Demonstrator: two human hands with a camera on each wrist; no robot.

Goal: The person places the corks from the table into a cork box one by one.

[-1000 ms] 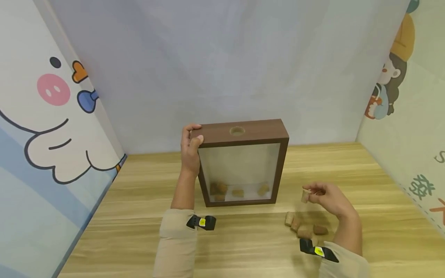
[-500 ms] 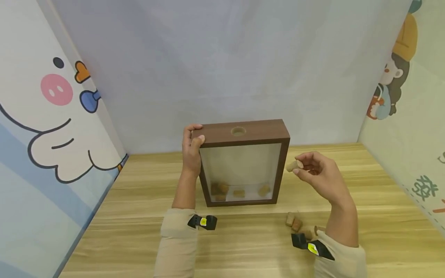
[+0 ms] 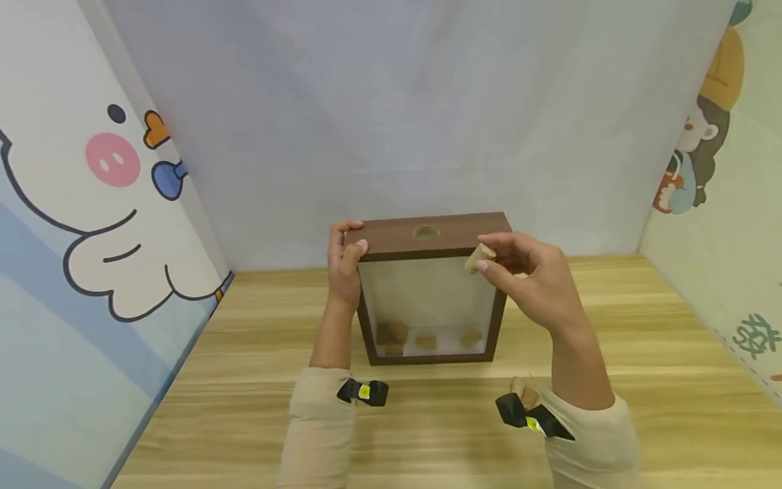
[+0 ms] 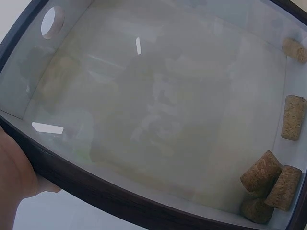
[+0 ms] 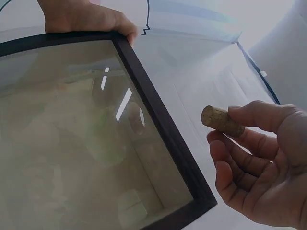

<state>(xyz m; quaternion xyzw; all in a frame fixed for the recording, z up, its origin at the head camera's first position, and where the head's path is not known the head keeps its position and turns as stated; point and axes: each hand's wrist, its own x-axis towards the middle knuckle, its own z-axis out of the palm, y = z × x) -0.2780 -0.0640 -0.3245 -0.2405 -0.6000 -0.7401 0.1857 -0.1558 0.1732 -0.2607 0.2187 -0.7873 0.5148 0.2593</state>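
Steadily, my left hand [image 3: 345, 268] grips the glass-fronted shadow box [image 3: 466, 228] by its upper left corner, which I judge should keep it upright and still. My right thumb and fingers pinch a cork stopper [image 3: 478, 258]; the right hand [image 3: 533, 277] holds it tilted before the upper right of the pane [image 3: 427, 292], apart from it. To work neatly at the round hole [image 3: 426, 233] in the top, I'd pinch one end only and stand the cork lengthwise over the middle, lest it catch the rim. Five corks [image 4: 285, 188] lie inside at the bottom. The yellow label [image 3: 364, 392] on my left wrist strap is too small to read; the green marks [image 3: 757, 334] on the right-hand wall I can't make out.
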